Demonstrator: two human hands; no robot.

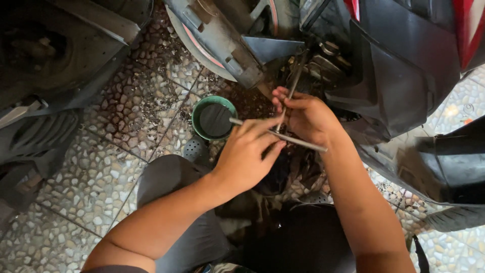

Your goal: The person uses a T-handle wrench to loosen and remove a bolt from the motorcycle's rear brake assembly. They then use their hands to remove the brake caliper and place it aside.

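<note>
A metal T-handle wrench point(292, 86) points up into the underside of a motorbike's engine point(323, 60). My right hand point(305, 117) is closed around the wrench's shaft just below the engine. My left hand point(246, 154) grips the crossbar point(303, 142) of the wrench from the left, with fingers wrapped over it. Both hands are grimy and meet at the junction of shaft and crossbar. The wrench's far tip is hidden among dark engine parts.
A green bowl point(199, 108) holding dark liquid sits on the pebbled tile floor point(126, 116) just left of my hands. Black bike panels point(404, 65) crowd the right side; another dark bike body point(45, 65) fills the left. My knees point(172, 177) are below.
</note>
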